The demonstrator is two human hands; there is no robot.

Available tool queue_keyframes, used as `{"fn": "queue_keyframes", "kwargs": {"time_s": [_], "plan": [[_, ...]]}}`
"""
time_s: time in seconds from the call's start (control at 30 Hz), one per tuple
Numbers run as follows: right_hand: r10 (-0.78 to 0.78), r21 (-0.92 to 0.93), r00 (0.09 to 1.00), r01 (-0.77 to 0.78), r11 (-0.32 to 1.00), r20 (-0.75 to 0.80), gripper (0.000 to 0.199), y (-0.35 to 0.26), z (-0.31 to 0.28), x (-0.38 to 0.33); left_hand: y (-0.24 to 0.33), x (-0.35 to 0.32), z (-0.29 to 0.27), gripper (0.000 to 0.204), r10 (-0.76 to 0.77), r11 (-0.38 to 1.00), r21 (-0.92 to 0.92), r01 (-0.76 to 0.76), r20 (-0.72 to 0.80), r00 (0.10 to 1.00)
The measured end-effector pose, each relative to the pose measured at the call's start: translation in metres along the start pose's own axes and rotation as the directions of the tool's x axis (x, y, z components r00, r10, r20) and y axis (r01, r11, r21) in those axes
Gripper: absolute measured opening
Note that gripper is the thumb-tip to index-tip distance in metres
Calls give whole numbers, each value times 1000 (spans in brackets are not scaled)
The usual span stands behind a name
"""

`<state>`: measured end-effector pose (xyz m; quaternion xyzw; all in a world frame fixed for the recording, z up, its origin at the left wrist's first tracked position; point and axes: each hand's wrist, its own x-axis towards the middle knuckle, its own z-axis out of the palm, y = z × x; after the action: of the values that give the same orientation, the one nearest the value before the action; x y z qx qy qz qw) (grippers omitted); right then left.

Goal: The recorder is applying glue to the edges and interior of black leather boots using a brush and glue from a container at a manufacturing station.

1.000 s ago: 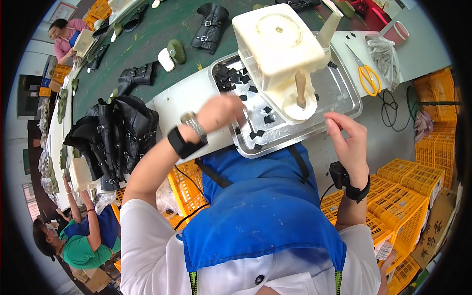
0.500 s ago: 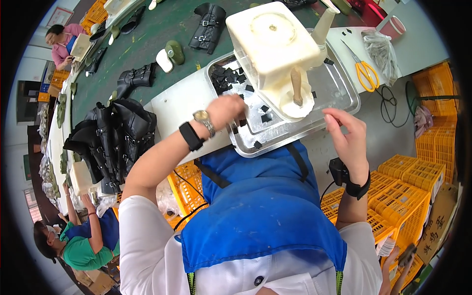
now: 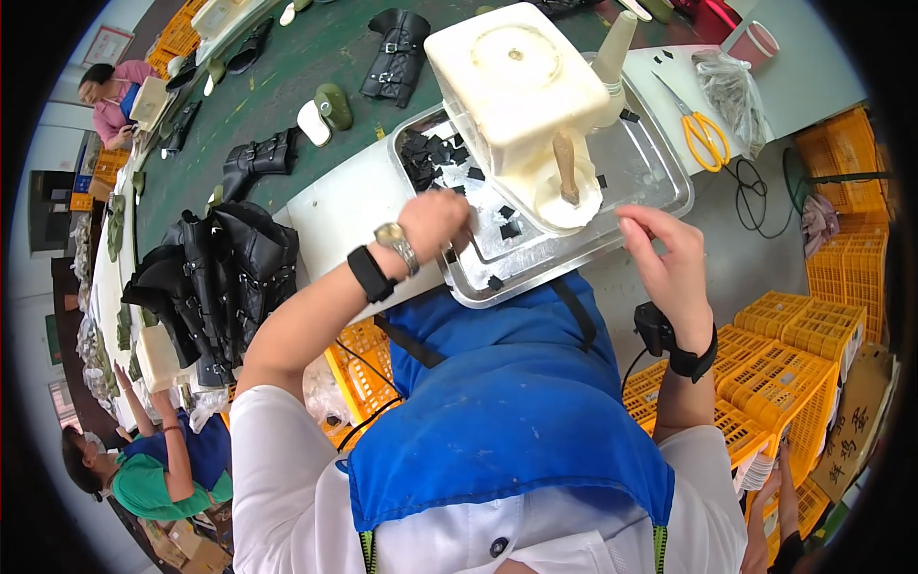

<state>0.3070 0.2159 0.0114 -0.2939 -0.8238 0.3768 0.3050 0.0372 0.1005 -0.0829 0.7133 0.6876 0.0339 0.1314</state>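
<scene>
My left hand (image 3: 435, 230), with a watch and a black band at the wrist, is closed over the left rim of a metal tray (image 3: 669, 191). Its fingertips point down and hide whatever they grip. Small black patches (image 3: 426, 158) lie piled in the tray's far left corner, and several more are scattered. On the tray rests a cut-open whitish plastic jug (image 3: 521, 77), with a brush handle (image 3: 565, 167) in the white paste (image 3: 583, 209) at its mouth. My right hand (image 3: 669, 258) hovers off the tray's right side, thumb and forefinger slightly apart, with nothing seen between them.
Black buckled boot uppers (image 3: 215, 277) are heaped at the left; others lie on the green table (image 3: 335, 57). Orange-handled scissors (image 3: 705, 142) and a plastic bag (image 3: 732, 96) lie right of the tray. Yellow crates (image 3: 775, 383) stand at the right. Two people work at the left.
My view has shifted slightly, and the tray sits a little further left in it. My left hand stays at the tray's left rim, its fingers more curled; the right hand still hovers.
</scene>
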Motion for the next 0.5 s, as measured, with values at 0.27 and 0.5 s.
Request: {"fn": "queue_keyframes", "kwargs": {"time_s": [0.27, 0.5], "plan": [[-10, -11, 1000, 10, 1000, -9, 12, 3, 2, -2, 42, 15, -2, 16, -33, 972, -233, -3, -153, 988], [9, -1, 1000, -9, 1000, -11, 12, 1, 1, -4, 44, 21, 23, 12, 4, 969, -239, -55, -208, 978]]}}
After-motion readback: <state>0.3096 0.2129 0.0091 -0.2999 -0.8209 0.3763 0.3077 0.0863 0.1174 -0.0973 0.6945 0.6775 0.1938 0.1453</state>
